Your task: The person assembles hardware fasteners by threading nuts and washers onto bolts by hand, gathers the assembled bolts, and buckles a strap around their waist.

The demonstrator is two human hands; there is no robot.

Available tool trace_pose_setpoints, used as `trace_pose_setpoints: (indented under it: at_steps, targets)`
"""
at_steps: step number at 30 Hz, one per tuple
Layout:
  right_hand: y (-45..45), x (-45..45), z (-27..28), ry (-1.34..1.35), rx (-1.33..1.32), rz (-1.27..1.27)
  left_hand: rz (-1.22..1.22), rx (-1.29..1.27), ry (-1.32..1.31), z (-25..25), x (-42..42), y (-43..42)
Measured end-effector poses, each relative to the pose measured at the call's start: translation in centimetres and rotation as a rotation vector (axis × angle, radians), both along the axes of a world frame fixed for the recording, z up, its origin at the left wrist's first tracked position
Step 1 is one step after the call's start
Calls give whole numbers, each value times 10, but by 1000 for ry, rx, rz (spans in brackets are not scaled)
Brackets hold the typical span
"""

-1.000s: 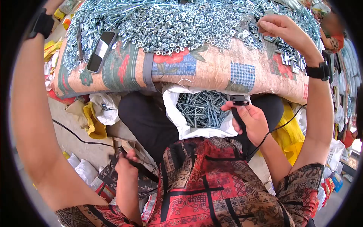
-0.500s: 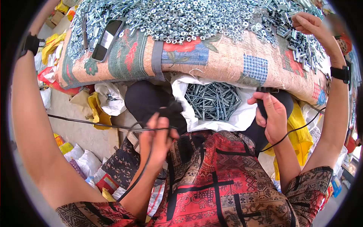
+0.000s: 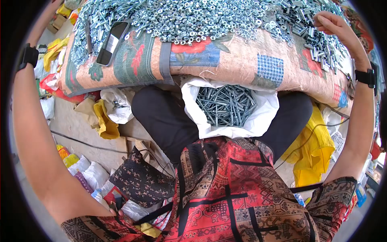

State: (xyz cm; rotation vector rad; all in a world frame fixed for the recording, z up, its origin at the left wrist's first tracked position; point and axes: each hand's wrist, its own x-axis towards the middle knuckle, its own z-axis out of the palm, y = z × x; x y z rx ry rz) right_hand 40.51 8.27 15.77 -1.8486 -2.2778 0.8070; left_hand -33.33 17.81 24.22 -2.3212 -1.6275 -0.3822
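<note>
My right hand (image 3: 335, 28) is raised at the upper right above loose metal sleeves (image 3: 318, 48), its fingers loosely bent with nothing in them. Past the watch band (image 3: 28, 56) on my other wrist, only part of my left hand (image 3: 43, 18) shows at the upper left edge; its fingers are cut off. At my waist a black strap (image 3: 155, 213) runs back under my left arm, and more strap (image 3: 307, 188) shows on the right side. Another person's fingers (image 3: 117, 210) are near the left strap, partly hidden by my sleeve.
A white sack (image 3: 264, 115) of long bolts (image 3: 225, 105) stands between my knees. A patchwork-covered surface (image 3: 238, 56) bears piled nuts (image 3: 205, 20), bolts and a phone (image 3: 113, 43). Yellow sacks (image 3: 312, 149), a dark patterned cushion (image 3: 141, 177) and a thin cable (image 3: 88, 143) lie around me.
Another person's two hands, which held black strap and cable before my waist, have drawn back to my sides. The strap now passes under my arms, and the cable hangs lower. My arms remain raised.
</note>
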Motion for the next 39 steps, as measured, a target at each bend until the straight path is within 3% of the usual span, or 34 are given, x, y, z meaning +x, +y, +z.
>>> trace_pose_setpoints:
  at_steps: [5, 8, 9, 11, 15, 20, 22, 26, 28, 31, 32, 34, 39]
  targets:
    - [-4, 9, 10, -8, 38, -45, -273, 77, -129, -5, 63, -45]
    - [4, 22, 15, -87, 23, -57, 519, -400, 281, 33, -80, 157]
    - [19, 46, 7, -114, 38, -81, 371, -253, 187, 26, -32, 88]
    - [-18, -12, 35, -94, 34, -158, 48, 26, 69, 8, 92, -75]
    - [-21, -12, 39, 7, 43, -183, 259, -72, 263, 18, 90, -80]
    - [-18, 8, 43, 6, 31, -196, 104, -58, 237, 16, 90, -86]
    - [-15, 17, 42, -19, 18, -198, 224, -129, 321, 20, 90, -89]
    - [-3, 44, 36, -92, -11, -188, 250, -110, 247, 13, 81, -88]
    - [5, 55, 32, -126, -25, -183, 199, -65, 185, 14, 72, -88]
    - [9, 69, 30, -163, -41, -175, 335, -210, 387, 9, -98, 16]
    - [9, 72, 30, -171, -44, -171, 337, -204, 384, 2, -92, 9]
    - [8, 74, 29, -175, -43, -161, 148, -57, -61, -24, -52, -23]
    - [-12, 34, 22, -117, -9, -131, 141, -129, -190, -58, -3, -37]
